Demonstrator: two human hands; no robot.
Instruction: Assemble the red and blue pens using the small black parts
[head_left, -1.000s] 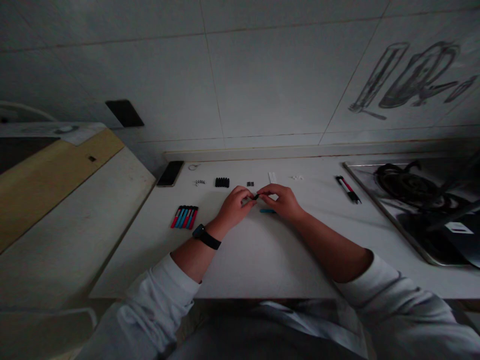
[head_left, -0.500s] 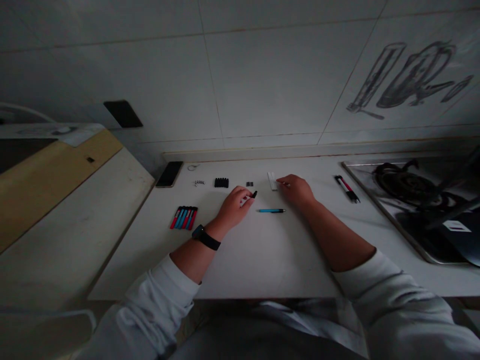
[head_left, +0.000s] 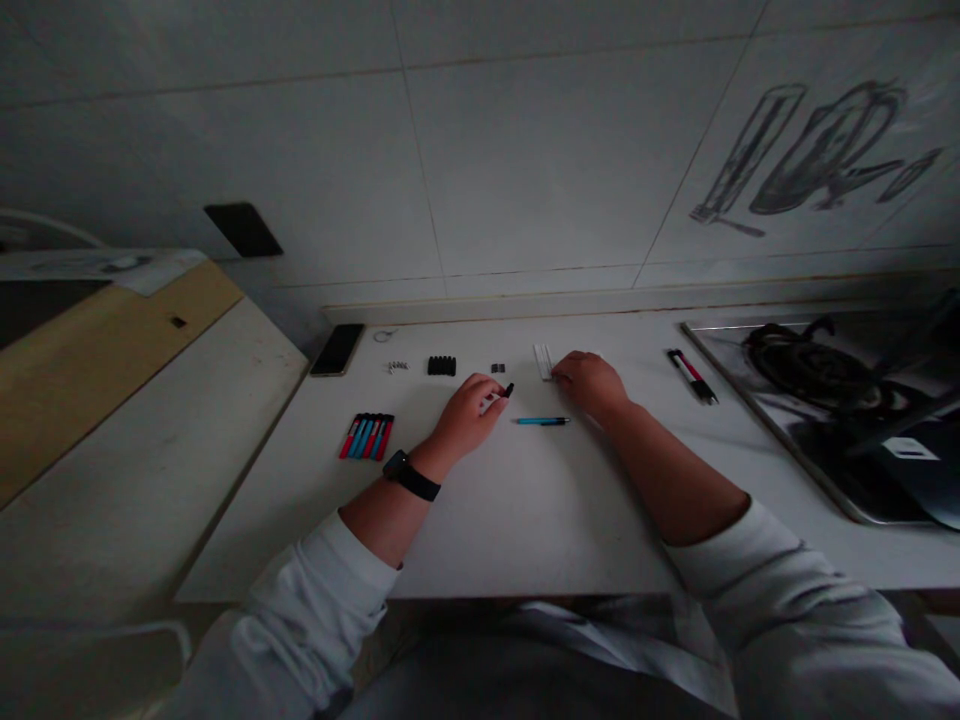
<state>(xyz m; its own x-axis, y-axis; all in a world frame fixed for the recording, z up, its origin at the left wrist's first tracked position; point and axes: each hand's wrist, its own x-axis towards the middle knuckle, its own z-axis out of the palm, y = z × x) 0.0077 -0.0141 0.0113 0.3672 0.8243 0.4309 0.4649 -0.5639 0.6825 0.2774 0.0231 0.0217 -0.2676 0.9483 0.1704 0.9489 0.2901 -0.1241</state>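
My left hand [head_left: 469, 412] is closed in a pinch around a small black pen part [head_left: 509, 390], which sticks out past the fingertips. Just right of it lies a blue pen [head_left: 541, 421] with a black grip, flat on the white table. My right hand [head_left: 592, 382] has its fingers pressed together at the lower right end of a bunch of thin, pale pen refills [head_left: 541, 362]. Whether a refill is pinched there is hidden. Between the hands and slightly farther back sit tiny dark pieces [head_left: 498, 368].
Leftward lie black pen parts [head_left: 442, 366] in a row, small springs [head_left: 397, 367], a ring [head_left: 385, 336], a phone [head_left: 337, 350] and several red and blue pen barrels [head_left: 367, 437]. At right are red-and-black pens [head_left: 692, 376] beside a gas stove [head_left: 787, 420]. A wall borders the table's back.
My right fingertips have shifted slightly toward me and left, down to the near end of the refills. My left hand holds still with the black pen part.
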